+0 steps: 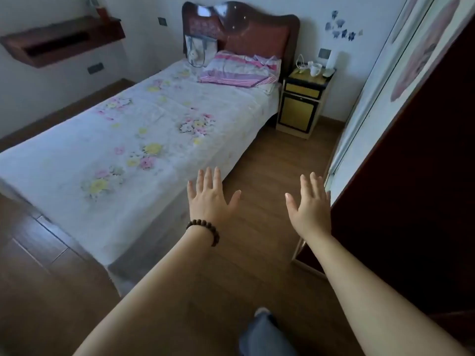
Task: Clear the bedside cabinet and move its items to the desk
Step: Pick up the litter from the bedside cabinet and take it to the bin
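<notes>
1. Nearest the lens, a blue-trousered knee (pixel 259 330) is seen above the wooden floor (pixel 267 176), with two bare forearms stretched ahead of it.

2. Both hands are held out flat and empty, fingers spread wide: the left hand (pixel 209 199), a bead bracelet (pixel 205 229) at its wrist, hangs over the foot corner of the bed (pixel 115 140); the right hand (pixel 312 206) is raised close beside a dark door (pixel 411 176).

3. Nothing has yet been lifted, it is judged; the bedside cabinet (pixel 303 98) stands well apart from the hands, at the far end of the room between the bed and the right-hand wall.

4. On the cabinet top a white mug (pixel 315 69) stands upright, with a white cable (pixel 302 63) coiled behind it, a small greenish item at the left front and a pale dish-like object (pixel 329 72) to the right; these last two are too small to be identified.

5. The items are crowded together, so the mug could be knocked over or dragged by the cable if either is snatched one-handed; whether the cable is plugged in cannot be told.

6. Whether the mug holds liquid cannot be seen, so a spill in carrying must be allowed for.

7. The gap along the bed is narrow, and a shin or elbow could be caught on the bed corner or door.

8. No desk is in view.
</notes>
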`<state>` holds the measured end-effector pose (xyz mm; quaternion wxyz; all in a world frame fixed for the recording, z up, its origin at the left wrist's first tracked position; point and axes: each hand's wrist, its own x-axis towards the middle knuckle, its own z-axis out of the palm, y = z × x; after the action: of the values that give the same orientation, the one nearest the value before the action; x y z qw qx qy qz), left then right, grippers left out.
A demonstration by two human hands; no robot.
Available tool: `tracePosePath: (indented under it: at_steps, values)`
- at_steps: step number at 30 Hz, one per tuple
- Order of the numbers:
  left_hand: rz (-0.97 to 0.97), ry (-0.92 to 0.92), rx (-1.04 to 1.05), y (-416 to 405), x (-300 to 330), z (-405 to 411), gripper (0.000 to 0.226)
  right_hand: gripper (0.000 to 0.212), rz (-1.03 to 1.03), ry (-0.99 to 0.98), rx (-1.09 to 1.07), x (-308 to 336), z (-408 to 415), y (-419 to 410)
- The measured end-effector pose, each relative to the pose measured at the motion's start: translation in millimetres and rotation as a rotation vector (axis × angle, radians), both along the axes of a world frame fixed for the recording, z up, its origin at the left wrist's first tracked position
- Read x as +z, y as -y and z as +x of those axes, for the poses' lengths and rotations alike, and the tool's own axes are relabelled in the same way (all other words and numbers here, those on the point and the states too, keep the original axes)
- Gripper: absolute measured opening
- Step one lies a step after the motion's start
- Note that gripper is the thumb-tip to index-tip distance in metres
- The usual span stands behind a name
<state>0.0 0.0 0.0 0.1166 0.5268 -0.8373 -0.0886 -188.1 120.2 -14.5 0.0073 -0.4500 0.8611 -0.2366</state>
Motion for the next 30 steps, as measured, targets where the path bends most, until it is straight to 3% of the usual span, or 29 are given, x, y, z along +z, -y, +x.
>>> tracePosePath:
  at_steps: [9, 20, 30]
  values:
    - [-0.014, 0.022, -0.057, 128, -21, -95, 0.079, 0.063, 0.022, -0.011, -0.088, -35, -91, 123]
    - [-0.004, 0.000, -0.153, 335, 3, -276, 0.078, 0.060, 0.035, 0.028, -0.193, -10, -245, 317]
    - [0.019, -0.004, -0.216, 510, -16, -423, 0.078, 0.058, 0.027, 0.039, -0.265, -26, -379, 474]
